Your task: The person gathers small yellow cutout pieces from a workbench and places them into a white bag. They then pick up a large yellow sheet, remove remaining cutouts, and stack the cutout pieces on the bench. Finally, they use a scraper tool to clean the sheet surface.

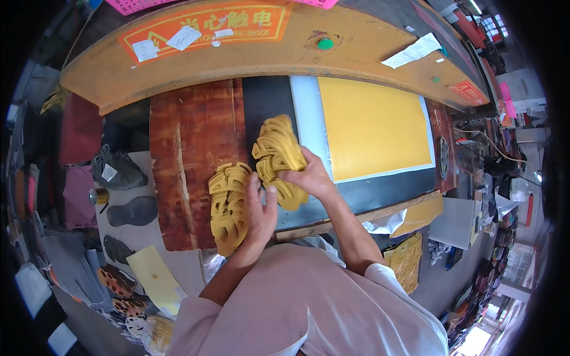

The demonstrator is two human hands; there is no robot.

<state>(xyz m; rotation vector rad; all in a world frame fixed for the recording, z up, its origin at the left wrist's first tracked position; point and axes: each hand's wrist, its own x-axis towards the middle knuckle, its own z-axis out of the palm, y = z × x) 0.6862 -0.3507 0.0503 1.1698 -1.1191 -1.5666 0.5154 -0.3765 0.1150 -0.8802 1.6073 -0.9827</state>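
Observation:
Two stacks of yellow cut-out shoe upper pieces lie in front of me. My right hand (312,178) grips the right-hand stack (278,151) by its right edge, thumb on top, over the black board (268,95). The left-hand stack (228,207) rests on the reddish-brown wooden board near the table's front edge. Against that stack's right side is my left hand (260,212), fingers stretched out and thumb apart. It appears to hold nothing. Its palm side is partly hidden, and I cannot tell whether it touches the stack.
A yellow sheet (377,127) lies on a white board at the right. Across the back runs an orange-tan machine beam (356,44) with a green button (325,44). At the left are the reddish-brown wooden board (190,136), a dark shoe (117,168) and a sole-shaped piece (133,211).

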